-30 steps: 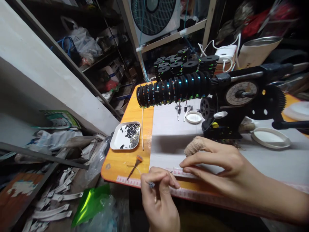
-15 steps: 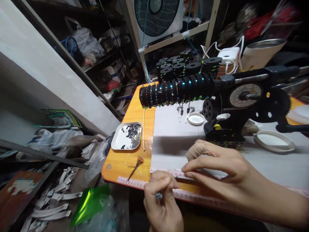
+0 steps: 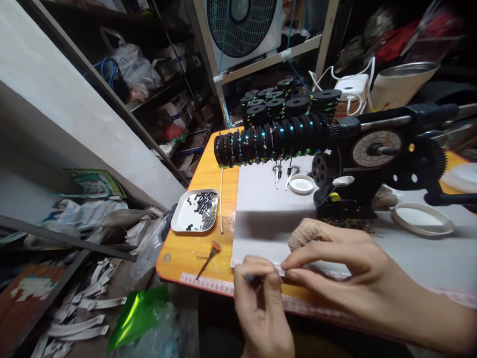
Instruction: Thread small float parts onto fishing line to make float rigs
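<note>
My left hand point(image 3: 263, 311) is at the table's near edge, fingers pinched on a small dark piece at its fingertips, right beside the fingertips of my right hand point(image 3: 346, 271). My right hand lies on the white mat point(image 3: 261, 209) with index finger and thumb pressed together on the pink measuring tape point(image 3: 208, 282) along the orange table edge; whether it holds a thin line I cannot make out. One finger of it wears a tan wrap point(image 3: 303, 232).
A black winding machine point(image 3: 376, 159) carries a row of black spools point(image 3: 270, 141), with stacked spools point(image 3: 286, 102) behind. A white tray of small black tubes point(image 3: 196, 210), a small feathered float point(image 3: 209, 253), white lids point(image 3: 421, 219) and a white stick point(image 3: 221, 206) lie on the table. Cluttered shelves stand at left.
My left hand has moved right and up from below the table edge, bringing its pinched piece against my right fingertips. My right hand has stayed put on the tape.
</note>
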`<state>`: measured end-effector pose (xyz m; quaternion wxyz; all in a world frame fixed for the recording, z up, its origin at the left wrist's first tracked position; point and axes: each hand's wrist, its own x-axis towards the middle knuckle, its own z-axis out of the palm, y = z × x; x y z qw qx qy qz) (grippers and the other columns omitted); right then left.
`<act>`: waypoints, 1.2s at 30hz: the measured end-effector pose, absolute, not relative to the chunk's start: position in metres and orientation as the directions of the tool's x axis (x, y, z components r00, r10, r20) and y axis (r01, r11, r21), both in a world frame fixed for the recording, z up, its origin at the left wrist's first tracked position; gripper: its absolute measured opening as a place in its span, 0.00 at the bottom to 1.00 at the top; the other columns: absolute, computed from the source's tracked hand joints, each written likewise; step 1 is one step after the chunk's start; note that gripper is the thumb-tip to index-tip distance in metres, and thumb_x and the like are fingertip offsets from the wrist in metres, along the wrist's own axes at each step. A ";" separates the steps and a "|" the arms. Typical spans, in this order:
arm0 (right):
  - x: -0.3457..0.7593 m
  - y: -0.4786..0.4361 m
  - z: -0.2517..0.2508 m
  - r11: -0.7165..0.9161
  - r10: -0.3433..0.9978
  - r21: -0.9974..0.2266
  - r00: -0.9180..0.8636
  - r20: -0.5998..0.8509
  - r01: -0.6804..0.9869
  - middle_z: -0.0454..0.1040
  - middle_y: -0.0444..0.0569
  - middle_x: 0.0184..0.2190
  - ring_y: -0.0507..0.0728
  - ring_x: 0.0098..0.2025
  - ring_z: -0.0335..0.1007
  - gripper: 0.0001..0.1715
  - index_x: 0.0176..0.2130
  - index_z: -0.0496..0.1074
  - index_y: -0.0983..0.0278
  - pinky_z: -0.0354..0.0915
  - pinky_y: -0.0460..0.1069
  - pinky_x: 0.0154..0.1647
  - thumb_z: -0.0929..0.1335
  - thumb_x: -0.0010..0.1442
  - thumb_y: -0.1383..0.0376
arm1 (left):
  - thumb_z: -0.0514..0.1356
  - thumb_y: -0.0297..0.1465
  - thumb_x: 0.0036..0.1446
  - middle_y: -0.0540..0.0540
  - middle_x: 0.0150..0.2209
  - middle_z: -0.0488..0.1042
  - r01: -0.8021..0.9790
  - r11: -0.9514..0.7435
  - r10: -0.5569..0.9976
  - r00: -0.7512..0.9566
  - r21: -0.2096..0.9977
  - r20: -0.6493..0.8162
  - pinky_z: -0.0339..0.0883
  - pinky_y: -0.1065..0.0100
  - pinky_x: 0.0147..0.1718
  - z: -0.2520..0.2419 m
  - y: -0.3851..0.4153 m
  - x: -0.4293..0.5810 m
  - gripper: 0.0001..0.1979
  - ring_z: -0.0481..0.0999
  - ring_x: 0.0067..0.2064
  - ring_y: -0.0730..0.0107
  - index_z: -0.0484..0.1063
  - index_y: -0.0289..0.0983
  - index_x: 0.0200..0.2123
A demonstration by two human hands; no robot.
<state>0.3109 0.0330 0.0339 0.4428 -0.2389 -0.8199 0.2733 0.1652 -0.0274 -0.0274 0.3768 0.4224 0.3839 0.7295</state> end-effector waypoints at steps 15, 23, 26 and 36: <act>0.314 0.035 0.010 0.851 0.507 -0.310 -0.512 0.693 0.423 0.73 0.52 0.41 0.57 0.40 0.74 0.09 0.44 0.69 0.61 0.72 0.49 0.40 0.68 0.64 0.71 | 0.71 0.34 0.57 0.54 0.24 0.64 -0.677 -0.392 0.878 -0.477 0.623 0.033 0.66 0.83 0.30 0.002 -0.017 0.168 0.04 0.66 0.27 0.80 0.81 0.42 0.32; 0.324 0.038 0.002 0.789 0.613 -0.447 -0.496 0.615 0.422 0.72 0.51 0.42 0.58 0.39 0.75 0.09 0.46 0.68 0.57 0.71 0.51 0.38 0.66 0.65 0.69 | 0.55 0.38 0.69 0.48 0.30 0.72 0.450 -0.234 0.841 -0.351 0.862 0.412 0.72 0.64 0.43 0.016 0.032 0.019 0.13 0.77 0.37 0.66 0.78 0.39 0.41; 0.321 0.041 0.005 0.811 0.585 -0.444 -0.510 0.630 0.381 0.73 0.49 0.39 0.56 0.36 0.74 0.07 0.43 0.68 0.58 0.70 0.50 0.34 0.67 0.65 0.70 | 0.61 0.30 0.61 0.43 0.41 0.75 0.641 -0.142 0.916 -0.204 0.754 0.345 0.71 0.63 0.43 0.025 0.066 -0.012 0.08 0.77 0.40 0.62 0.81 0.37 0.41; 0.316 0.046 0.024 0.852 0.524 -0.413 -0.489 0.697 0.322 0.74 0.48 0.33 0.53 0.34 0.75 0.05 0.39 0.71 0.60 0.71 0.45 0.31 0.67 0.65 0.71 | 0.63 0.34 0.65 0.45 0.42 0.79 0.881 -0.148 0.987 0.160 0.450 0.011 0.73 0.54 0.48 0.027 0.107 -0.016 0.08 0.78 0.45 0.62 0.76 0.35 0.38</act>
